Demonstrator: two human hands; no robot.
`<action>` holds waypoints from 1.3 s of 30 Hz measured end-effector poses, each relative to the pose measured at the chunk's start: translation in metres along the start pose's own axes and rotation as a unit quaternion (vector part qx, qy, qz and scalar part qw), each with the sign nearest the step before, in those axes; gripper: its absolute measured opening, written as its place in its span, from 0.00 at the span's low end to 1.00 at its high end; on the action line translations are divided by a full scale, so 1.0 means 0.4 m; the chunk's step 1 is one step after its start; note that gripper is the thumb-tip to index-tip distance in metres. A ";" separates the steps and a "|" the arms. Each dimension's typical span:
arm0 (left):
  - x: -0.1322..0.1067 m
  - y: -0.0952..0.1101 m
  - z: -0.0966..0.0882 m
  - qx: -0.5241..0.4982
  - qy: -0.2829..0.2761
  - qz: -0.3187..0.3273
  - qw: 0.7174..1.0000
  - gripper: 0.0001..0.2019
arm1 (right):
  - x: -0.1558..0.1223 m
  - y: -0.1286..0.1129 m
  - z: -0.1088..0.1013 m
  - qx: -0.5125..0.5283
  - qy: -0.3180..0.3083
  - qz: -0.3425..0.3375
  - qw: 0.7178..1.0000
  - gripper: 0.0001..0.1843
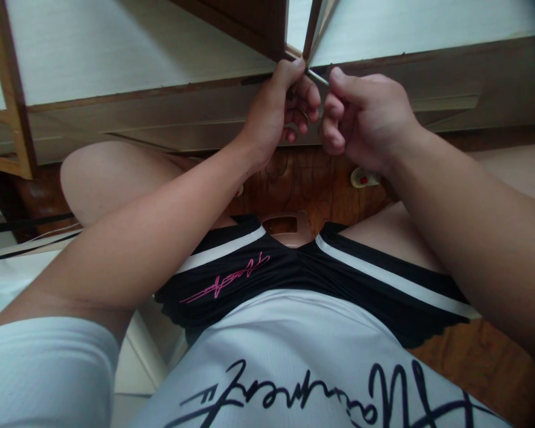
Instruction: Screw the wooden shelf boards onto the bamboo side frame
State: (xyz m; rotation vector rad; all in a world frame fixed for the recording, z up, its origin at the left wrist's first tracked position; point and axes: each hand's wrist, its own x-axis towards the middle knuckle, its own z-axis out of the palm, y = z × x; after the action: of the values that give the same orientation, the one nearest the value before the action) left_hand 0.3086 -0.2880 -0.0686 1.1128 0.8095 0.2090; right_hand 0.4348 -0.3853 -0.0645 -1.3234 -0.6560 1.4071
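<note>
My left hand [285, 98] is closed at the lower corner of a brown wooden frame [289, 52], its thumb at the corner and its other fingers curled. What those fingers pinch, if anything, is hidden. Just to the right, my right hand [365, 113] grips a thin metal rod [318, 77] between thumb and curled fingers. The rod's far tip reaches the frame's corner, beside my left thumb. Its near end disappears inside my right hand, so whether it is a screwdriver or a hex key cannot be seen.
The frame stands on a pale tabletop [116, 53] with a brown front edge. Another wooden frame [15, 89] is at the left. Below are my bent legs, a brown stool seat [303, 223] and a wood-patterned floor [321, 184]. A white object [0, 273] lies at the left.
</note>
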 end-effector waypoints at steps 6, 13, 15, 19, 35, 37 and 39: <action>0.000 -0.003 0.000 0.011 -0.002 -0.002 1.000 0.27 | 0.000 0.011 0.002 -0.063 0.058 -0.071 0.994 0.27; -0.002 0.000 0.002 0.017 0.001 -0.012 1.000 0.27 | -0.015 0.015 0.000 -0.276 0.108 -0.161 0.942 0.25; -0.004 0.002 0.003 0.014 -0.006 -0.005 1.000 0.26 | -0.020 0.017 -0.003 -0.365 0.134 -0.207 0.898 0.24; -0.004 0.003 0.003 0.026 -0.031 0.015 0.999 0.27 | -0.025 0.020 -0.014 -0.466 0.174 -0.239 0.834 0.22; 0.001 -0.007 0.001 0.017 -0.029 0.040 0.999 0.28 | -0.001 0.010 -0.002 -0.029 0.021 -0.054 0.998 0.24; 0.002 -0.007 0.000 0.023 -0.039 0.049 0.998 0.29 | 0.000 0.013 -0.005 -0.066 0.040 -0.092 0.993 0.23; 0.003 -0.006 0.000 0.032 -0.032 0.040 0.998 0.28 | 0.000 0.014 -0.005 -0.102 0.047 -0.117 0.987 0.24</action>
State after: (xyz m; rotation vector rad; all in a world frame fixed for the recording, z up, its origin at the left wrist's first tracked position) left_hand 0.3087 -0.2884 -0.0712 1.2088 0.7187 0.2146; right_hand 0.4351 -0.3876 -0.0698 -1.4108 -0.8801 1.1040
